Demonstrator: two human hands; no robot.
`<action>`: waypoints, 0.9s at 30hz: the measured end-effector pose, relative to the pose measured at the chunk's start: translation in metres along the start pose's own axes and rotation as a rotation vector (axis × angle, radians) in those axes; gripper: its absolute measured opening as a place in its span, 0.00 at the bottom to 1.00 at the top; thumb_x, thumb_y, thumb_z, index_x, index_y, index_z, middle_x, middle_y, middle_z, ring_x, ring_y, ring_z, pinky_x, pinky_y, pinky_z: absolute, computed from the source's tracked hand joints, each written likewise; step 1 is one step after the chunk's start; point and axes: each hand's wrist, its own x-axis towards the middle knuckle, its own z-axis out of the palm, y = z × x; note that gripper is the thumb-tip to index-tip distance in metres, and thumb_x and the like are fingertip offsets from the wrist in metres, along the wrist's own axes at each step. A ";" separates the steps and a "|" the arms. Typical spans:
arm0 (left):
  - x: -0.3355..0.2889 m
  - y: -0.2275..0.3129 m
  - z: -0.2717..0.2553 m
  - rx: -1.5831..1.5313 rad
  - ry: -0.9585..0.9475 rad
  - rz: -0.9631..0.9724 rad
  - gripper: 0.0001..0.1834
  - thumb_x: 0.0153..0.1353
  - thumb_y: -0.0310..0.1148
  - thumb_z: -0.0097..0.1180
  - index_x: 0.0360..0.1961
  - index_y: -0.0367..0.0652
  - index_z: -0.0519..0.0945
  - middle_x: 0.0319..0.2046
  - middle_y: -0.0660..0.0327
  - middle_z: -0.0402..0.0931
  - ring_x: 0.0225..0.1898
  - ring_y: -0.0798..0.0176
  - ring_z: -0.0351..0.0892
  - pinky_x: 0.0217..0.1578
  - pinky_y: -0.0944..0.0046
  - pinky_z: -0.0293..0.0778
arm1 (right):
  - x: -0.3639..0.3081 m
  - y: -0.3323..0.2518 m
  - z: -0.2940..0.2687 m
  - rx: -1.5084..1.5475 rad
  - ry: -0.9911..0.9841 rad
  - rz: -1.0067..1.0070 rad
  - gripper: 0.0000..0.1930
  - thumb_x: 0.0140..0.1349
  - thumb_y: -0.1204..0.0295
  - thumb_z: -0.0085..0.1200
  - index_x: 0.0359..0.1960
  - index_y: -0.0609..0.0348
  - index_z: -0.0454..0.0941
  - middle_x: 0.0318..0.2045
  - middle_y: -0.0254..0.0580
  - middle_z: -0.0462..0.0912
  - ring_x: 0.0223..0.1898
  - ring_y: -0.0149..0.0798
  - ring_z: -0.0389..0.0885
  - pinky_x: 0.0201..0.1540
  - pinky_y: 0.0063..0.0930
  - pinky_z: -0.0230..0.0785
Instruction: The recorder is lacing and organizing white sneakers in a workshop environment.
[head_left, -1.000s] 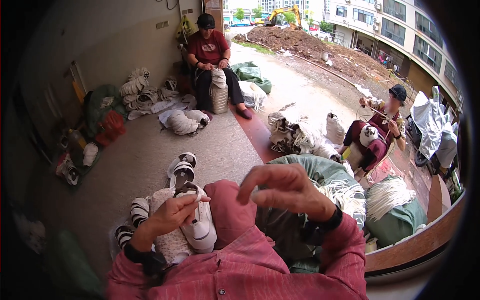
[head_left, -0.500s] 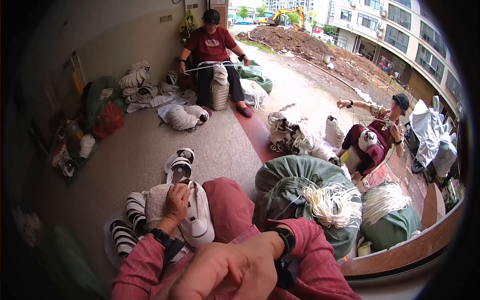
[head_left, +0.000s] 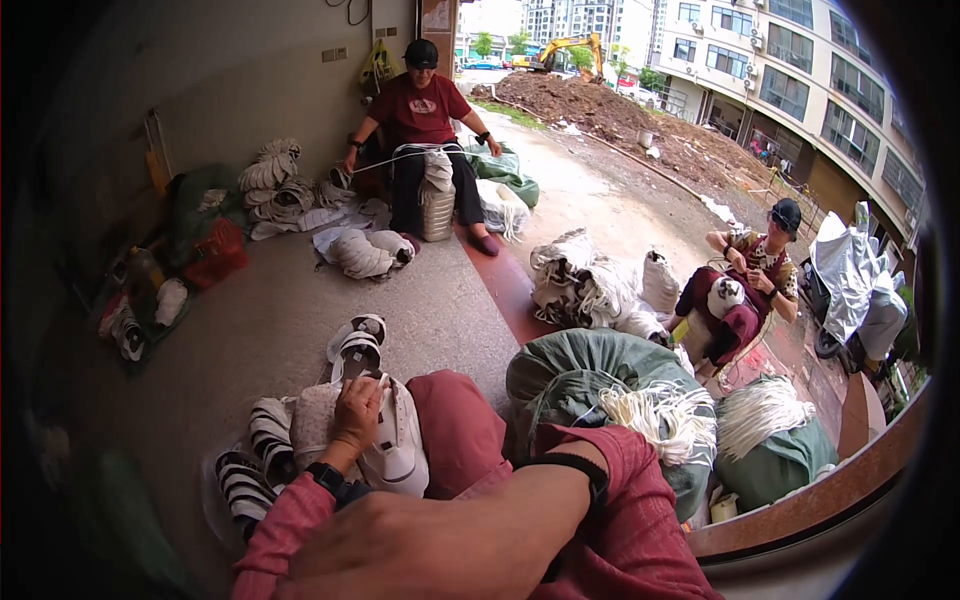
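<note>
A white shoe (head_left: 402, 448) rests on my lap, its toe toward me. My left hand (head_left: 357, 412) grips the shoe's upper at the opening, fingers curled over it. Close to the camera, my right hand (head_left: 400, 535) reaches across toward the lower left. Its back faces up, and its fingers are blurred and run out of view, so whether they hold anything is hidden. Against my left leg stand stacked white shoes with dark insides (head_left: 270, 435). More shoe pieces with dark insides (head_left: 357, 345) lie just beyond the shoe on my lap.
A green sack (head_left: 560, 370) topped with white laces (head_left: 660, 420) stands at my right, beside another lace-topped sack (head_left: 775, 455). Two co-workers sit ahead: one person (head_left: 425, 105) stretching a white lace, another (head_left: 765, 255) at right. Shoe piles (head_left: 580, 275) lie between us.
My right hand has moved left and lower, across my left forearm. The left hand stays on the shoe. The right co-worker's outstretched arm has come in to the chest.
</note>
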 end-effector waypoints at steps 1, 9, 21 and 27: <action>0.000 0.000 0.001 -0.004 -0.017 0.007 0.09 0.63 0.32 0.51 0.37 0.42 0.81 0.36 0.56 0.76 0.40 0.50 0.73 0.43 0.55 0.70 | 0.006 -0.001 0.003 -0.232 -0.004 -0.085 0.07 0.63 0.73 0.52 0.34 0.66 0.74 0.24 0.43 0.77 0.26 0.43 0.78 0.29 0.32 0.70; 0.002 -0.001 0.001 -0.039 -0.004 -0.009 0.09 0.63 0.32 0.51 0.38 0.41 0.81 0.37 0.56 0.76 0.41 0.50 0.73 0.43 0.55 0.69 | 0.009 -0.008 0.004 -0.579 0.198 -0.397 0.07 0.56 0.72 0.50 0.23 0.60 0.69 0.17 0.37 0.69 0.18 0.40 0.73 0.19 0.31 0.62; -0.001 0.000 -0.004 -0.021 -0.052 -0.011 0.12 0.64 0.32 0.46 0.40 0.42 0.81 0.39 0.55 0.75 0.42 0.49 0.71 0.47 0.55 0.67 | -0.012 -0.016 -0.011 -0.855 0.452 -0.789 0.05 0.53 0.79 0.56 0.27 0.72 0.78 0.17 0.39 0.70 0.14 0.30 0.69 0.17 0.22 0.57; 0.000 0.002 0.004 -0.006 -0.030 0.001 0.11 0.63 0.32 0.49 0.43 0.41 0.80 0.40 0.55 0.76 0.44 0.48 0.72 0.47 0.54 0.69 | -0.046 -0.040 -0.011 -0.886 0.328 -0.578 0.08 0.52 0.79 0.62 0.32 0.72 0.82 0.14 0.37 0.74 0.14 0.29 0.73 0.17 0.21 0.63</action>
